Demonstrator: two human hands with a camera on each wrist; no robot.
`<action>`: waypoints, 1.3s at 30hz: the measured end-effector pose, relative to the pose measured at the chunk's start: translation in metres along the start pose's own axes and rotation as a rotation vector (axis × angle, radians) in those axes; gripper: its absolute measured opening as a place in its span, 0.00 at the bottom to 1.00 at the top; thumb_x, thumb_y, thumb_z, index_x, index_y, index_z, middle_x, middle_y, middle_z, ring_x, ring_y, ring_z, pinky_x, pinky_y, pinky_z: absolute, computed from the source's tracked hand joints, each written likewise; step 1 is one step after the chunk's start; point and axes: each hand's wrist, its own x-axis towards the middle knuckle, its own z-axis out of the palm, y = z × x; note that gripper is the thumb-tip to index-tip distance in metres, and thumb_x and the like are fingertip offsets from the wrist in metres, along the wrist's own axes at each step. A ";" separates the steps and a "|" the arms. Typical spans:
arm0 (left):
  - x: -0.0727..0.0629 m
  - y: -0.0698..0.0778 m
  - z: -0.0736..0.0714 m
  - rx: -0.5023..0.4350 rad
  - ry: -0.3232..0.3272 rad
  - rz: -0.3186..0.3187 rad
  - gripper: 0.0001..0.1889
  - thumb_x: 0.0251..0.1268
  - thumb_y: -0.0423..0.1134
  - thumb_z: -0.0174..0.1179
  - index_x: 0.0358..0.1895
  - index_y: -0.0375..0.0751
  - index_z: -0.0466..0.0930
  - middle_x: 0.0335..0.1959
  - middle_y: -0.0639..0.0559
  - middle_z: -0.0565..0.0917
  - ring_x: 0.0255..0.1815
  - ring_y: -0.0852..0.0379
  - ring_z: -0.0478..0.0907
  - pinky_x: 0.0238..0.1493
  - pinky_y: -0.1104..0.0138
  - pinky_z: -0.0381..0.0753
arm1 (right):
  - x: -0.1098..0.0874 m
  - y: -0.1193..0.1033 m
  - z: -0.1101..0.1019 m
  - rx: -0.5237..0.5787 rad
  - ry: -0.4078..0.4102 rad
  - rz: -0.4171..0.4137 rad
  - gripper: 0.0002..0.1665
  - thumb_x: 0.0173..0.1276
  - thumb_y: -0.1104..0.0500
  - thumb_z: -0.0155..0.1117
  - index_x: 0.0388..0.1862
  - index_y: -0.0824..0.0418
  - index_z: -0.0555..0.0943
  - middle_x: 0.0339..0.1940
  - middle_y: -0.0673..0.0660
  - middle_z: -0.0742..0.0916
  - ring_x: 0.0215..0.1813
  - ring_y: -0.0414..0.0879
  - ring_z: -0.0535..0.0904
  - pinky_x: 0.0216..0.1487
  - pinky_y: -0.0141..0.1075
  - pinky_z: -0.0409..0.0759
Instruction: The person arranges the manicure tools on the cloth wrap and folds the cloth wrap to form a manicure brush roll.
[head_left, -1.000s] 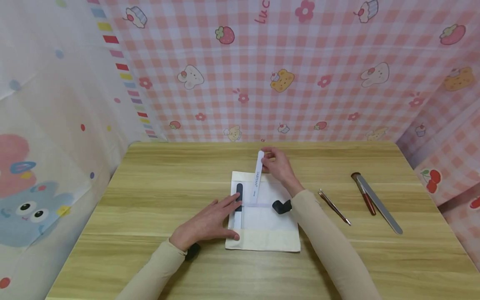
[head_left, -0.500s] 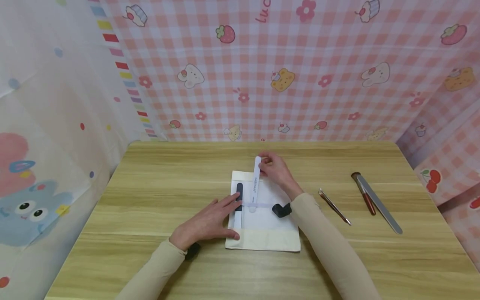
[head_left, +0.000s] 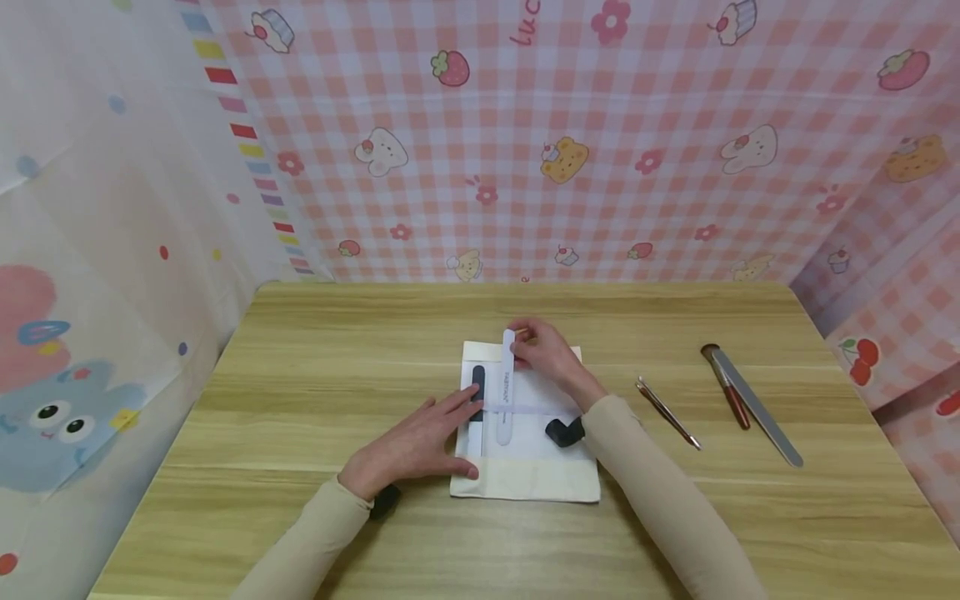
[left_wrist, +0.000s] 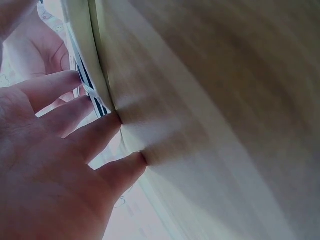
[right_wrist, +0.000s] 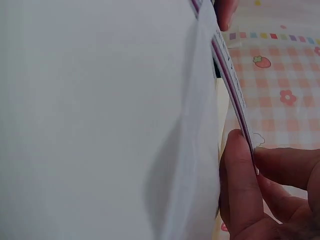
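Note:
A white nail file (head_left: 506,379) with lettering is pinched near its far end by my right hand (head_left: 550,354). Its near part passes under the thin see-through strap (head_left: 531,410) across a cream fabric pouch (head_left: 543,480). In the right wrist view, thumb and finger hold the file (right_wrist: 234,85) edge-on, showing a purple core line. My left hand (head_left: 411,440) rests with spread fingers on the pouch's left side. Its fingertips touch a dark nail file (head_left: 478,382), also tucked beneath the strap. The left wrist view shows the fingers (left_wrist: 102,132) extended against the pouch edge and table.
Right of the pouch, a slim metallic tool (head_left: 667,412) lies on the wooden table (head_left: 300,358). Further right are a makeup brush (head_left: 731,392) with a red-brown handle and a long grey nail file (head_left: 761,410). A checked cloth (head_left: 480,150) hangs behind the table.
My right hand has moved the white nail file nearer and slightly left, so its near end now slides under and past the strap. The left hand has stayed put.

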 end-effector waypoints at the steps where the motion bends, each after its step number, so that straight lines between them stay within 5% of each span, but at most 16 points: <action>1: 0.000 0.000 0.000 0.000 -0.002 -0.002 0.51 0.60 0.62 0.72 0.81 0.43 0.61 0.85 0.49 0.53 0.82 0.48 0.56 0.79 0.40 0.53 | -0.001 0.000 0.000 -0.005 -0.005 0.004 0.21 0.77 0.66 0.61 0.67 0.64 0.75 0.54 0.64 0.80 0.43 0.49 0.82 0.43 0.35 0.87; 20: 0.000 0.000 0.000 -0.017 -0.006 -0.004 0.50 0.61 0.62 0.72 0.81 0.43 0.61 0.85 0.49 0.52 0.82 0.47 0.56 0.80 0.41 0.51 | -0.014 0.002 0.004 -0.002 -0.114 0.047 0.21 0.77 0.67 0.59 0.67 0.64 0.73 0.50 0.62 0.79 0.40 0.49 0.83 0.42 0.36 0.88; 39: 0.001 -0.001 0.001 -0.042 0.001 0.013 0.50 0.61 0.60 0.73 0.81 0.41 0.61 0.85 0.48 0.52 0.82 0.45 0.55 0.79 0.39 0.51 | -0.023 0.004 0.001 -0.097 -0.166 0.002 0.12 0.74 0.65 0.66 0.54 0.67 0.80 0.43 0.61 0.84 0.39 0.46 0.85 0.42 0.36 0.88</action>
